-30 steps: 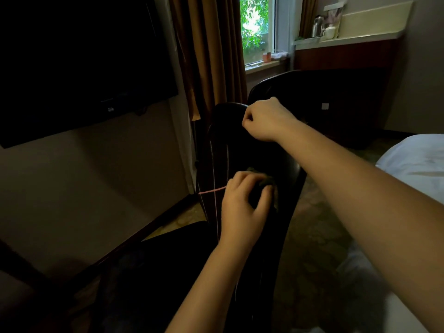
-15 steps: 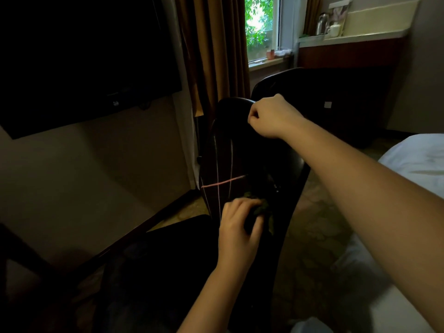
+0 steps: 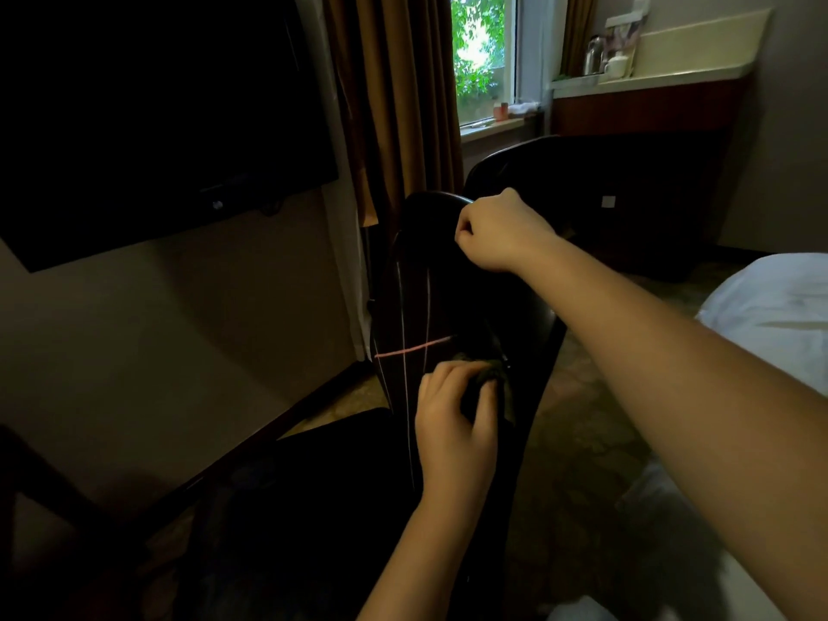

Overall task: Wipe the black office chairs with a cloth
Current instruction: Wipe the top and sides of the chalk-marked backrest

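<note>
Brown curtains [image 3: 403, 105] and a bright window [image 3: 481, 51] stand behind a dim room, with a dark screen [image 3: 157, 118] on the wall at left and a white bed [image 3: 770, 302] at right. Just in front of the curtains, the black chair [image 3: 416, 284] stands upright, and the right hand [image 3: 502, 235] has its fingers curled tight over the backrest's top edge. Lower on the backrest, the left hand [image 3: 457, 423] bunches a dark cloth [image 3: 490, 378] between curled fingers and thumb, pressing it against the chair.
</note>
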The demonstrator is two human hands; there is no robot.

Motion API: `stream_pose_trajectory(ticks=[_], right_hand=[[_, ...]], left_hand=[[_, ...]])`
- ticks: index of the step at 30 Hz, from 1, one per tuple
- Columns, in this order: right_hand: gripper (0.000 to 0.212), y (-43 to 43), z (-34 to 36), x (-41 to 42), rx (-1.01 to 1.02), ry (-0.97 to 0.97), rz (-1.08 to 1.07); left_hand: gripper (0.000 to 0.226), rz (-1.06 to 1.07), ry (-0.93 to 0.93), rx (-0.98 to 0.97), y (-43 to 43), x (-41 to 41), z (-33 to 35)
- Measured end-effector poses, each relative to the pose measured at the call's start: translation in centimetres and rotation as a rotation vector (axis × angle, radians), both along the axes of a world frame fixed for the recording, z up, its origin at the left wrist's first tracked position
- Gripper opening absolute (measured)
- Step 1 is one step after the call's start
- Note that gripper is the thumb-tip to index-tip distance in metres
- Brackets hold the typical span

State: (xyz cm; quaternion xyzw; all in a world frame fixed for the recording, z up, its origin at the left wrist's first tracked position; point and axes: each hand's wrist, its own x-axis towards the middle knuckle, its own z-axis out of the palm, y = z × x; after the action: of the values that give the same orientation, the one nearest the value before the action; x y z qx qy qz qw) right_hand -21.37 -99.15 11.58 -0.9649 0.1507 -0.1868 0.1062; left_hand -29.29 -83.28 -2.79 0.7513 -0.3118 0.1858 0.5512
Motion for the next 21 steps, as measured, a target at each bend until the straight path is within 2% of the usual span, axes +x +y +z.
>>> stream_pose_trajectory(ticks=[8,12,21], right_hand=[[0.026,-0.3,0.1,0.6,-0.002,0.008,0.018],[0.026,-0.3,0.1,0.7,0.000,0.008,0.024],[0.027,0.2,0.1,-0.1,0.001,0.020,0.019]], left_hand=[[0.017,-0.070,-0.127,0.190,-0.6,1.4,3.0],[0.025,-0.060,-0.132,0.182,0.0,1.0,1.6],[0.024,0.038,-0.039,0.067,0.8,0.4,-1.6]])
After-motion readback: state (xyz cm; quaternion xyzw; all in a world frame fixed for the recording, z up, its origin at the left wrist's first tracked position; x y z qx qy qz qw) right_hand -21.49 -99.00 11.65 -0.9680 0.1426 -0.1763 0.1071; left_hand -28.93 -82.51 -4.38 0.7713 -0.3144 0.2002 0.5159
